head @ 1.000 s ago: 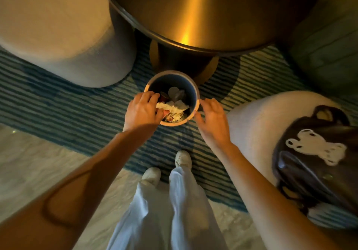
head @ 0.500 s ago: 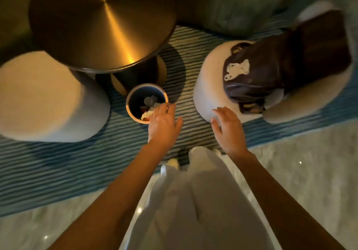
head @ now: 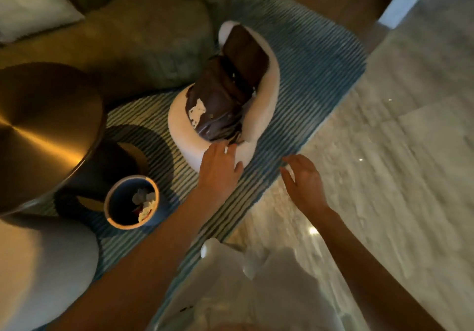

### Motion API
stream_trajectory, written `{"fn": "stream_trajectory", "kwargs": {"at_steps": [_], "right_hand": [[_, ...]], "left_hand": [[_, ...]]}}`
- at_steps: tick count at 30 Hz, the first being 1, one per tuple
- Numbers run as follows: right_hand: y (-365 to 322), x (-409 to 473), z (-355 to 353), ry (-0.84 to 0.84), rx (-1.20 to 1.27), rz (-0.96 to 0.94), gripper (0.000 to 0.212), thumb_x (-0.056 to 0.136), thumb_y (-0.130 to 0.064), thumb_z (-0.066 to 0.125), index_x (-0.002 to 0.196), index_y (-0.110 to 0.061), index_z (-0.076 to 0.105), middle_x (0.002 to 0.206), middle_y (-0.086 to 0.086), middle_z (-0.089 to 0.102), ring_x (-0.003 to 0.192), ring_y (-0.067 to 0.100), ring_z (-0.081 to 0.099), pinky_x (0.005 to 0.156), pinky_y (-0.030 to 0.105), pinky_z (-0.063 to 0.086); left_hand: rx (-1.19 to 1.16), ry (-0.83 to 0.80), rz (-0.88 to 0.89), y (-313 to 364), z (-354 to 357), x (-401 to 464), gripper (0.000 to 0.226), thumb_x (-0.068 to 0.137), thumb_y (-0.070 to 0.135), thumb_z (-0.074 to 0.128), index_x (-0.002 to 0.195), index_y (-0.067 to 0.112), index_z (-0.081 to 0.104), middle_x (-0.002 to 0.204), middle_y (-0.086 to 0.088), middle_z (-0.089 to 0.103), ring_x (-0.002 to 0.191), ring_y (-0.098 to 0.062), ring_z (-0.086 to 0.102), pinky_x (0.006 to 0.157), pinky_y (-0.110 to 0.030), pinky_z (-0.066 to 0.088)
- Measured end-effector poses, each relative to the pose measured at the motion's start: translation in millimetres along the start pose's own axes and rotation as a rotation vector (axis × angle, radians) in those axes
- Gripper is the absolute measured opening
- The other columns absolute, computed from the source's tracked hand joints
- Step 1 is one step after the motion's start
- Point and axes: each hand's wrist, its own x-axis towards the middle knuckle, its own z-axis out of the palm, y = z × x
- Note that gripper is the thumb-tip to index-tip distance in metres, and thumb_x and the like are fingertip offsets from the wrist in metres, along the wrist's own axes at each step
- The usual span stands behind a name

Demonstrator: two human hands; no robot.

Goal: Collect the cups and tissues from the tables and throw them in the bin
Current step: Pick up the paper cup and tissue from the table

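Bin: on the striped rug, at the foot of the round brass counter and just beside its base; upright, mouth open to you.
Contents: crumpled white tissues inside, against the bin's right wall (something reddish beneath them; too dark to name).
Left hand: yours, fingers straight and relaxed, grasping nothing; it hovers above the near edge of the white pouf.
Right hand: fingers spread, released, carrying nothing; over the rug's edge where it meets the marble floor.
Brown bag: lies on the pouf, touching neither hand, as far as the blur shows.
Key relation: the bin lies to the left of both hands and nearer you; your left hand is the nearer one.
Judgement: no cup or tissue shows outside the bin here, so this spot looks finished.
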Motion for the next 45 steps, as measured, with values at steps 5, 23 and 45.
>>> {"fn": "stream_trajectory", "kwargs": {"at_steps": [5,23,45], "right_hand": [[69.0,3.1,-73.1,0.099,-0.032,-0.006,0.027,0.091,-0.014,0.060,0.114,-0.002,0.064,0.110,0.017,0.065,0.103,0.034,0.060,0.092,0.036,0.046],[256.2,101.3,-246.8,0.196,-0.121,0.099,0.030,0.093,-0.023,0.056,0.119,-0.009,0.062,0.120,0.014,0.062,0.117,0.034,0.053,0.102,0.043,0.043],[470.7,502.3,-327.5,0.163,-0.099,0.140,0.026,0.096,-0.021,0.052,0.117,-0.011,0.064,0.116,0.008,0.065,0.107,0.028,0.059,0.085,0.033,0.046]], "left_hand": [[0.097,0.007,0.118,92.2,-2.8,37.8,0.047,0.094,0.036,0.047,0.135,0.011,0.044,0.137,-0.011,0.044,0.124,-0.029,0.041,0.100,-0.040,0.037],[0.055,-0.032,0.289,335.9,29.0,196.0,0.059,0.093,0.044,0.048,0.141,0.010,0.038,0.144,-0.012,0.039,0.132,-0.030,0.034,0.109,-0.041,0.030],[0.108,-0.039,0.254,423.8,48.8,657.3,0.060,0.096,0.049,0.039,0.144,0.013,0.034,0.152,-0.012,0.030,0.141,-0.030,0.023,0.116,-0.046,0.021]]}}
